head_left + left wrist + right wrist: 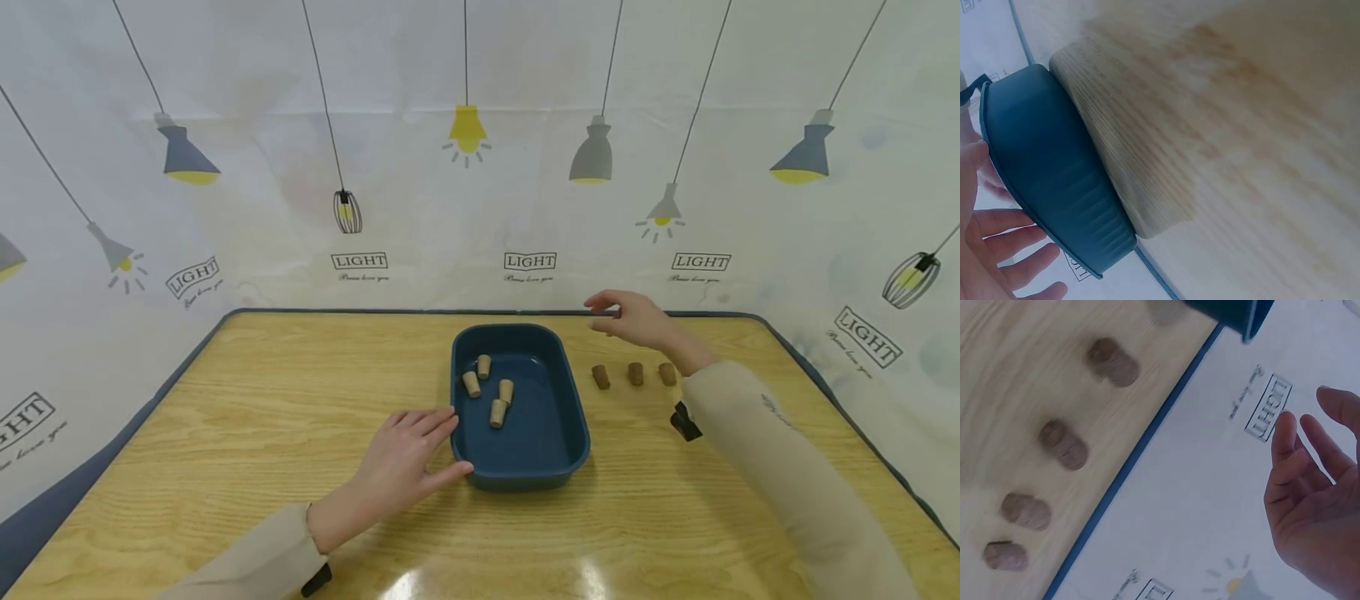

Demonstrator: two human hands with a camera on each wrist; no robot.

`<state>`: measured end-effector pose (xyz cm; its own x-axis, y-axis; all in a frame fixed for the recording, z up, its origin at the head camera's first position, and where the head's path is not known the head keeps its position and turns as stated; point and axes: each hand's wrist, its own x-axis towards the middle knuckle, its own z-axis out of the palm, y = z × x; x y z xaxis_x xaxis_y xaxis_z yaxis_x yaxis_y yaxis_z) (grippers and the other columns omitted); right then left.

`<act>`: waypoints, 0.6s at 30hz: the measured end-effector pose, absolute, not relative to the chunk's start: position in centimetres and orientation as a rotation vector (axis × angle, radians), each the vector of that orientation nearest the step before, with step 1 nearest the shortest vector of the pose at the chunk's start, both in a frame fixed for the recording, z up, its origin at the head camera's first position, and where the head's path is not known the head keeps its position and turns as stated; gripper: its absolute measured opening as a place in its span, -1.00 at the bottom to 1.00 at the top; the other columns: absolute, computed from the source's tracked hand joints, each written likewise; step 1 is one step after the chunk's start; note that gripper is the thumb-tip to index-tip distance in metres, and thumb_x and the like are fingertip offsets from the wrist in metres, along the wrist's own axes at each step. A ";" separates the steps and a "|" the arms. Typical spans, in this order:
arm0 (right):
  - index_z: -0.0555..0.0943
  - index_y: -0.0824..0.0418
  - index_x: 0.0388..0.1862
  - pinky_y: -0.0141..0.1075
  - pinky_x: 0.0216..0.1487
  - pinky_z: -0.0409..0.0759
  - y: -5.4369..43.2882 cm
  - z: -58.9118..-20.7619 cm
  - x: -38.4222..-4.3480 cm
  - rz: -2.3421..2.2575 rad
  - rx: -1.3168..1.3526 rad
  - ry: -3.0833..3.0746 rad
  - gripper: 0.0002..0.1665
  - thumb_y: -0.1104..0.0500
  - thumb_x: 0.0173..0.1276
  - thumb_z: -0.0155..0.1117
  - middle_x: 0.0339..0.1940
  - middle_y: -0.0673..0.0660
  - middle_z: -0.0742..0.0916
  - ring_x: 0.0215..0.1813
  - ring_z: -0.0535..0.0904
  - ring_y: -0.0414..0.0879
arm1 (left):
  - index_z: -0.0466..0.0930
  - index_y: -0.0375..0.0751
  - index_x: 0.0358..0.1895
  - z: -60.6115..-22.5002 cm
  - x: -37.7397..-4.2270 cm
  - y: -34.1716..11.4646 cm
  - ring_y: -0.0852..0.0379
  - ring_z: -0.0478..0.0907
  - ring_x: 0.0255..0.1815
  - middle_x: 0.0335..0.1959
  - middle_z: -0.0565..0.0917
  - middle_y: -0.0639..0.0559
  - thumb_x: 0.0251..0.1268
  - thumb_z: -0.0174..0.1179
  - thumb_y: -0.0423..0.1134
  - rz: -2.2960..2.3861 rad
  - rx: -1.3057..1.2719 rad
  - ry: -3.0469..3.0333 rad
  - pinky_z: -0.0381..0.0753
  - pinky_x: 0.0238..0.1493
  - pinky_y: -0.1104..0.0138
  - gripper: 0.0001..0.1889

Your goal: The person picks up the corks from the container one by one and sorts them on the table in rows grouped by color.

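A dark blue rectangular tray point(517, 479) stands on the table with several pale tapered corks point(497, 413) in its left half. My left hand point(408, 458) touches the tray's left rim with extended fingertips and thumb; in the left wrist view its fingers point(1016, 240) spread along that rim. To the right of the tray, my right hand point(633, 321) is raised over the table, fingers loosely bent and nothing between them. Below it several darker brown corks point(636, 374) lie in a row; the right wrist view shows one more cork point(1007, 556), which the forearm hides in the head view.
The light wooden table point(300, 375) reaches back to a white cloth wall point(420, 192) printed with lamps and the word LIGHT. A dark blue edging point(345, 312) runs along the table's back. Each wrist wears a black strap, the right one point(686, 422) hanging near the brown corks.
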<state>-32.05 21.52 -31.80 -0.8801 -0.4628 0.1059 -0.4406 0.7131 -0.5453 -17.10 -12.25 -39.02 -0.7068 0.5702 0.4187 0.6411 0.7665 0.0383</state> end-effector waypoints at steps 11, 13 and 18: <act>0.45 0.29 0.07 -0.22 -0.33 0.50 16.3 -30.1 -32.4 -0.876 -0.866 2.830 -0.58 0.15 0.25 0.14 -0.09 0.24 0.56 -0.39 0.53 -0.02 | 0.55 -0.22 0.00 -39.0 -17.2 -12.2 0.04 0.43 0.00 0.04 0.51 -0.04 0.10 -0.02 0.28 -0.247 -0.929 -2.566 0.37 -0.04 0.16 -0.35; 0.45 0.29 0.06 -0.20 -0.29 0.49 15.4 -30.0 -32.5 -0.881 -0.889 2.816 -0.59 0.16 0.24 0.14 -0.09 0.24 0.57 -0.33 0.52 -0.03 | 0.55 -0.23 0.00 -39.0 -17.2 -12.2 0.04 0.43 0.00 0.03 0.51 -0.04 0.10 -0.02 0.28 -0.246 -0.928 -2.565 0.37 -0.04 0.16 -0.35; 0.44 0.30 0.07 -0.21 -0.25 0.50 13.2 -30.3 -32.8 -0.911 -0.927 2.744 -0.60 0.20 0.26 0.12 -0.07 0.25 0.57 -0.23 0.54 0.05 | 0.56 -0.23 0.00 -39.1 -17.2 -12.2 0.04 0.43 0.01 0.04 0.50 -0.04 0.10 -0.05 0.30 -0.247 -0.921 -2.575 0.37 -0.04 0.15 -0.33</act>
